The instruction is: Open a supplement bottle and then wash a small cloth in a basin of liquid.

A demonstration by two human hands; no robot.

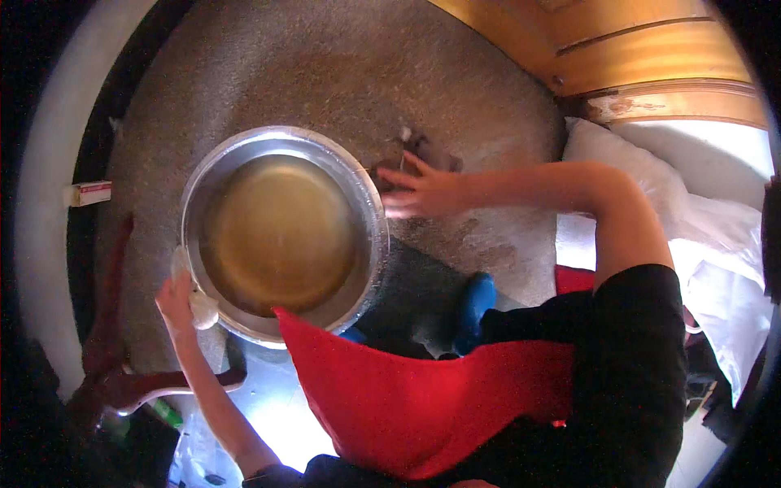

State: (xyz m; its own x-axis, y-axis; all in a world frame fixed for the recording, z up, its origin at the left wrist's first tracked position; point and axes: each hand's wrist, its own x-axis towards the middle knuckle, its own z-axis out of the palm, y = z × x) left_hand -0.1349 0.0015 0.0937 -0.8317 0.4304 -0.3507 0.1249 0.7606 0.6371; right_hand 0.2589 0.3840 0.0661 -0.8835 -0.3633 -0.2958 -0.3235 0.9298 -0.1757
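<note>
A wide metal basin (207,149) of brownish, cloudy liquid (284,232) stands on the floor before me. My left hand (177,308) is at its lower left rim, closed around a crumpled whitish thing (204,310) that looks like cloth or thin plastic. Whether the fingers also grip the rim is hidden. My right hand (421,189), slightly blurred, reaches in from the right with fingers spread and nothing in them. Its fingertips are close to the basin's right rim; contact cannot be made out. Behind that hand a dark, blurred object (421,146) lies on the floor.
A red apron (427,409) hangs over my lap, its corner overlapping the basin. A blue shoe (476,311) shows below the right arm. White sacks (628,158) lean by a wooden cabinet (647,43). A small box (93,193) and a dark red frame (110,341) are at left.
</note>
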